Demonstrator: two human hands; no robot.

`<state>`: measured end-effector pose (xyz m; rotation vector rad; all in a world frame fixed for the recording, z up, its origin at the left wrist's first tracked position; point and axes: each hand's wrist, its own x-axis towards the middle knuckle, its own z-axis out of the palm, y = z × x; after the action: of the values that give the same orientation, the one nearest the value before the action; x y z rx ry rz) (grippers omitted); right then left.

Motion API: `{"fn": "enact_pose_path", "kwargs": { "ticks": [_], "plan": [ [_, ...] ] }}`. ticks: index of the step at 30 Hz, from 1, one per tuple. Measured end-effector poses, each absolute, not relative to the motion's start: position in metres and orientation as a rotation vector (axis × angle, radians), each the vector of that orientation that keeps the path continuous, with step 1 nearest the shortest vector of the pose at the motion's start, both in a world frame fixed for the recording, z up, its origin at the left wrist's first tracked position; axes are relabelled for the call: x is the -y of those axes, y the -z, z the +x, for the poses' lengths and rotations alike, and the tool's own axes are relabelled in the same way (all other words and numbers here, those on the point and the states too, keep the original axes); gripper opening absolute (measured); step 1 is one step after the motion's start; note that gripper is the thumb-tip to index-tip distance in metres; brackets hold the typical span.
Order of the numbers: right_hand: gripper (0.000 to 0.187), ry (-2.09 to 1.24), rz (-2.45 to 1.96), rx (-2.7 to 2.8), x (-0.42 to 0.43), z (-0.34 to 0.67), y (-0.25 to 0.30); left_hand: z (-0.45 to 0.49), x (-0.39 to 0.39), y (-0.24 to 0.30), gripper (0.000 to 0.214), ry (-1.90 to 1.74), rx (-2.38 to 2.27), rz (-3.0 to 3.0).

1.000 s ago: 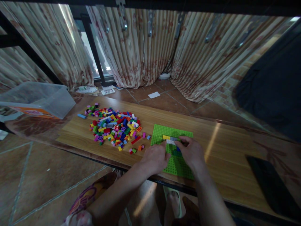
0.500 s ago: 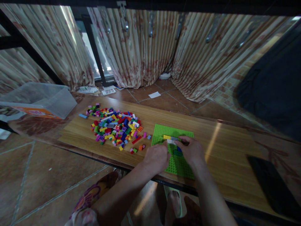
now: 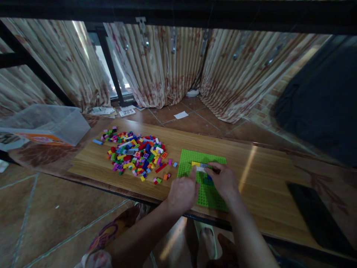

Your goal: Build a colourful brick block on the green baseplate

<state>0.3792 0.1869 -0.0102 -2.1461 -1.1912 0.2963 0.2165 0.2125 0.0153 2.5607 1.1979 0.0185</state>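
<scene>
A green studded baseplate (image 3: 184, 160) lies on the wooden board, with both hands over it. On its upper part, a yellow brick (image 3: 195, 164) and a grey brick (image 3: 203, 165) form a row, with a white brick (image 3: 201, 169) along their near side. My right hand (image 3: 225, 181) closes its thumb and fingertips on the right end of the white brick. My left hand (image 3: 182, 192) is curled, its index finger reaching to the white brick's left end; what its other fingers hold, if anything, is hidden. Dark blue and green bricks (image 3: 208, 180) sit partly hidden beside my right hand.
A heap of mixed toy bricks (image 3: 136, 152) spreads left of the baseplate, with loose ones near it. A clear plastic bin (image 3: 55, 123) stands at the far left. A black flat object (image 3: 315, 212) lies at the right end of the wooden board (image 3: 264, 186). Curtains hang behind.
The camera view has tilted slightly upward. My left index finger is now straighter at the white brick's left end, while my right hand keeps nearly the same place.
</scene>
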Motion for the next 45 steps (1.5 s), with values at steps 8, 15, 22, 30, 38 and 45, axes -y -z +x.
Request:
{"fn": "enact_pose_path", "kwargs": {
  "ticks": [8,15,22,30,38,45],
  "plan": [
    [0.035,-0.334,-2.142,1.17,-0.188,0.382,0.012,0.227,-0.213,-0.016,0.055,0.083,-1.108,2.642],
    [0.036,-0.321,-2.147,1.176,-0.188,0.382,0.014,0.232,-0.212,-0.02,0.056,0.138,-1.074,2.658],
    [0.038,-0.396,-2.132,1.158,-0.187,0.385,0.01,0.225,-0.213,-0.016,0.053,0.077,-1.099,2.638],
    [0.037,-0.474,-2.078,1.123,-0.182,0.393,0.004,0.196,-0.243,-0.022,0.045,-0.359,-1.326,2.4],
    [0.037,-0.466,-2.083,1.13,-0.182,0.394,0.01,0.201,-0.263,-0.014,0.065,-0.326,-1.047,2.349],
    [0.037,-0.409,-2.098,1.158,-0.182,0.392,0.012,0.21,-0.254,-0.005,0.069,-0.414,-1.126,2.299]
  ]
}}
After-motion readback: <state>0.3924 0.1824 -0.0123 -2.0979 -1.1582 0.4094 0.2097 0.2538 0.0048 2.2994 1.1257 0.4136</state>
